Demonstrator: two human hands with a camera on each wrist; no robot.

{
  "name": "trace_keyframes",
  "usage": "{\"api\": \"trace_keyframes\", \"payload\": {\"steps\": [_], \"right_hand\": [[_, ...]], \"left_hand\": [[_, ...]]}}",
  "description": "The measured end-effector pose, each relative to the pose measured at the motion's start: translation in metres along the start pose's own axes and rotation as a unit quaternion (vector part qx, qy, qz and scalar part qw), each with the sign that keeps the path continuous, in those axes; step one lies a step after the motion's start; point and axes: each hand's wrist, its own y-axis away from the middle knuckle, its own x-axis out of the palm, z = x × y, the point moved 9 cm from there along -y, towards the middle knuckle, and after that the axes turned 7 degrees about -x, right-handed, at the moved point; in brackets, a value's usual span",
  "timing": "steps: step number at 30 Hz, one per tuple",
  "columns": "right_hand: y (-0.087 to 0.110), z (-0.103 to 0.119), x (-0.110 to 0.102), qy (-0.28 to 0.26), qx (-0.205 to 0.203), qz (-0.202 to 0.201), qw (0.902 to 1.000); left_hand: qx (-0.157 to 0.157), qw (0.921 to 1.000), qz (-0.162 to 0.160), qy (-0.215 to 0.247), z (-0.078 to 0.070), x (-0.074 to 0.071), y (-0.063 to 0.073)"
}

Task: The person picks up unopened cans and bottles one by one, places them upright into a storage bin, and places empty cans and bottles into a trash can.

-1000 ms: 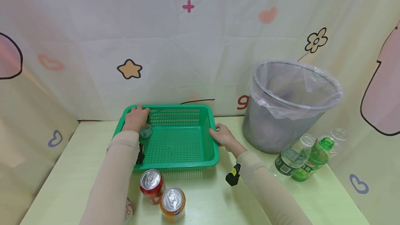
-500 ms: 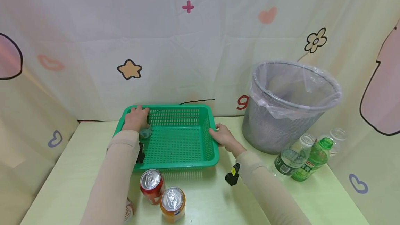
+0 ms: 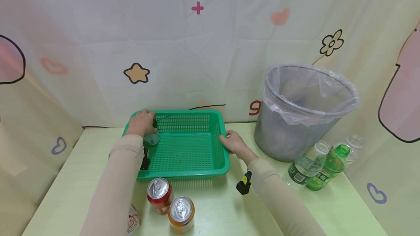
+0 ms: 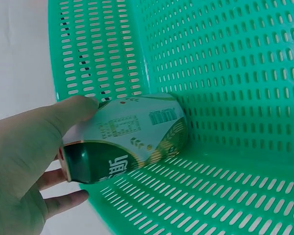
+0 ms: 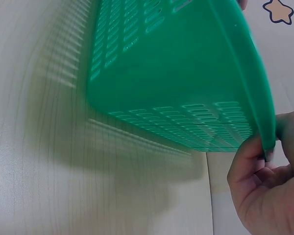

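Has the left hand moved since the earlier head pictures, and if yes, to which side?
Yes. In the head view, the left hand has shifted slightly to the left, judged against the red can, which stays in place.

Soft, even light spreads over the table (image 3: 62, 199). I see the green basket (image 3: 183, 174) cast a fuzzy-edged shadow there, while the can tops (image 3: 158, 188) glint. Toward the far right corner, the bin (image 3: 279, 141) leans outward, stretched by wide-angle distortion. The left wrist view looks slightly hazy.
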Motion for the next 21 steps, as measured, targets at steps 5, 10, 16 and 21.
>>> {"api": "trace_keyframes", "payload": {"steps": [5, 10, 16, 21], "right_hand": [[0.001, 0.000, -0.001, 0.006, -0.001, 0.001, 1.0000], [0.001, 0.000, -0.001, 0.004, 0.000, 0.003, 1.0000], [0.001, 0.002, -0.001, 0.004, -0.001, 0.006, 1.0000], [0.002, 0.002, 0.000, 0.003, -0.002, 0.007, 1.0000]], "left_hand": [[0.004, 1.0000, -0.004, -0.003, -0.002, -0.007, 0.003], [0.015, 0.9999, -0.003, -0.007, -0.003, -0.010, 0.003], [0.035, 0.9991, -0.012, -0.019, -0.006, -0.018, 0.006], [0.049, 0.9982, -0.020, -0.029, -0.008, -0.022, 0.010]]}}
